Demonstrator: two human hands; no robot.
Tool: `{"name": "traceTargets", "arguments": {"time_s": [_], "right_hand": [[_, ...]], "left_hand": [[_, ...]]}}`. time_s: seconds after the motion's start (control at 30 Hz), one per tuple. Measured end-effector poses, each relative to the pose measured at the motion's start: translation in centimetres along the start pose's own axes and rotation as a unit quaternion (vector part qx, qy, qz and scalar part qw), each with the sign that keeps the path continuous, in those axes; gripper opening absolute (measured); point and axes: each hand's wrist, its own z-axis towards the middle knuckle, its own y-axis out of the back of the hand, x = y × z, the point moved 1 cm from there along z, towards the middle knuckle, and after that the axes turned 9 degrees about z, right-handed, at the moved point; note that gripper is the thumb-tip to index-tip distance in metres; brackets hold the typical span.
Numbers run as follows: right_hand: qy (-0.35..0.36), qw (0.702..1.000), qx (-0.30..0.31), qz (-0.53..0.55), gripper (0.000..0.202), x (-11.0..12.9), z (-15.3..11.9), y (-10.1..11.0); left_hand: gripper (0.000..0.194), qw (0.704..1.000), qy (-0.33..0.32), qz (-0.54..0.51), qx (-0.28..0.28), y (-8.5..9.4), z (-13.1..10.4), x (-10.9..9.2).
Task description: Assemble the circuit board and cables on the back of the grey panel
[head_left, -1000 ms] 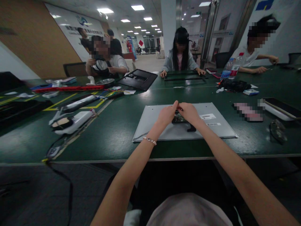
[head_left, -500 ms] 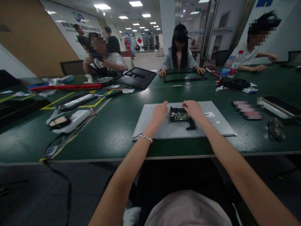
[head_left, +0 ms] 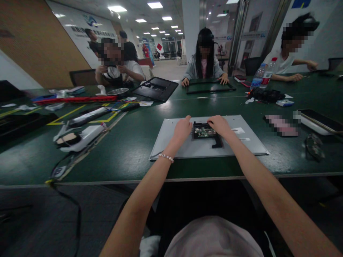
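Observation:
A black plastic frame with a green circuit board in it lies on a silver-grey metal panel, which looks like the back of a flat display. My left hand is closed at the frame's left edge, its fingertips partly hidden behind the hand. At the frame's upper right corner my right hand pinches the edge between thumb and fingers. A black arm of the frame reaches toward me below the right hand. White labels are stuck on the panel to the right.
On the green table, a white device with a cable lies left, and a pink phone-like object and glasses right. Bottles and a black cover stand farther back. Across the table, a person handles a black rectangular frame.
My hands shift very slightly at the black plastic frame, which stays in place on the panel. Across the table, one person's hand moves a little inward along the rectangular frame.

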Motion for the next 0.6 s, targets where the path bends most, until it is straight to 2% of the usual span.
{"name": "traceTargets", "arguments": {"time_s": [0.37, 0.5, 0.6], "right_hand": [[0.040, 0.996, 0.003, 0.084, 0.021, -1.5, 0.4, -1.2], [0.005, 0.991, -0.053, 0.121, 0.025, -2.3, 0.4, -1.2], [-0.045, 0.984, -0.103, 0.136, 0.028, -3.1, 0.3, -1.0]], "left_hand": [[0.034, 0.997, 0.053, 0.059, 0.019, 1.7, -0.8, -0.8], [0.036, 0.996, 0.063, 0.062, 0.010, 3.5, -0.8, -0.8], [0.032, 1.000, 0.002, 0.019, -0.018, 5.2, -2.4, -3.5]]}}
